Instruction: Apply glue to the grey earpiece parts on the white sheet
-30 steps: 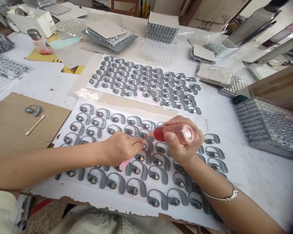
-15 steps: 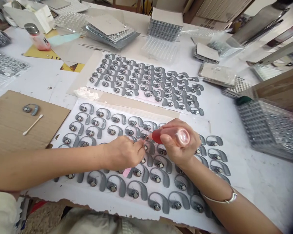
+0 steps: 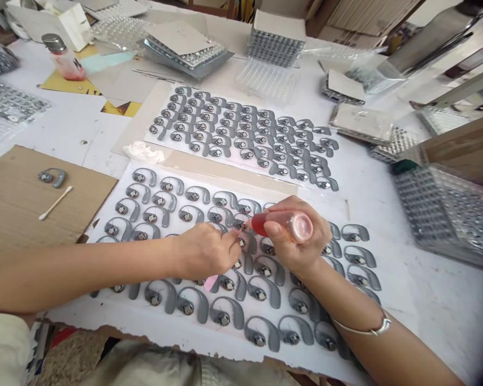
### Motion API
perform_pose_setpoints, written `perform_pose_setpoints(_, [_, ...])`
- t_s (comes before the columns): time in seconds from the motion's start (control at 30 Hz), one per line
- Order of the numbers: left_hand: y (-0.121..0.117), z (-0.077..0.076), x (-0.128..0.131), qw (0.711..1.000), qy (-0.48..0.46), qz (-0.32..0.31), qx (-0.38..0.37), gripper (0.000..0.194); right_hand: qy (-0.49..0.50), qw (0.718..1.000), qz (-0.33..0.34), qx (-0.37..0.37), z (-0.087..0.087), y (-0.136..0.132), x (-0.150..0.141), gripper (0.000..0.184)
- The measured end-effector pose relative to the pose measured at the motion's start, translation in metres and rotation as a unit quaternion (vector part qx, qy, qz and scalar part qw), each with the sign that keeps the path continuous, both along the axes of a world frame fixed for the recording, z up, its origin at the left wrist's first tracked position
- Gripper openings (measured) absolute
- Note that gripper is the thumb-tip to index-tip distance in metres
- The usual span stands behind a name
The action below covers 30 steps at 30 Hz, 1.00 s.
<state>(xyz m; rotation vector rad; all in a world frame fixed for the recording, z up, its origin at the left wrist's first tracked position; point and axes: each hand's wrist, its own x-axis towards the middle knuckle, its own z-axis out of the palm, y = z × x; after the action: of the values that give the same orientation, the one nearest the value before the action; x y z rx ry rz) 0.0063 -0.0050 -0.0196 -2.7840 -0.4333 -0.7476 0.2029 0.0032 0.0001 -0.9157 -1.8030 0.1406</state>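
Worktop (image 3: 438,289): one, under everything.
Near sheet (image 3: 185,335): one, under both hands.
Far sheet (image 3: 233,158): one, just behind.
Cardboard (image 3: 84,198): one, at the left.
Right hand (image 3: 300,254): fingers wrapped around one red bottle (image 3: 279,224), its tip at a near-sheet hook.
Left hand (image 3: 209,252): fingers pressed together, seeming to pinch one pink tool (image 3: 210,282).
Standing bottle (image 3: 66,61): one, back left.
Gray ear hooks (image 3: 241,222): dozens in rows, some hidden, plus one on the cardboard; work seemed partway, but done and left ones looked alike.
Cotton swab (image 3: 55,203): one, on the cardboard.
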Motion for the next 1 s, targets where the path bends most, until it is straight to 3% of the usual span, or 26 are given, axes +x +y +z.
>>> perform_pose_setpoints(1.0, [-0.0001, 0.0015, 0.0002, 0.999, 0.008, 0.018, -0.028, 0.015, -0.023, 0.999, -0.013, 0.042, -0.0051, 0.0020, 0.0038, 0.016])
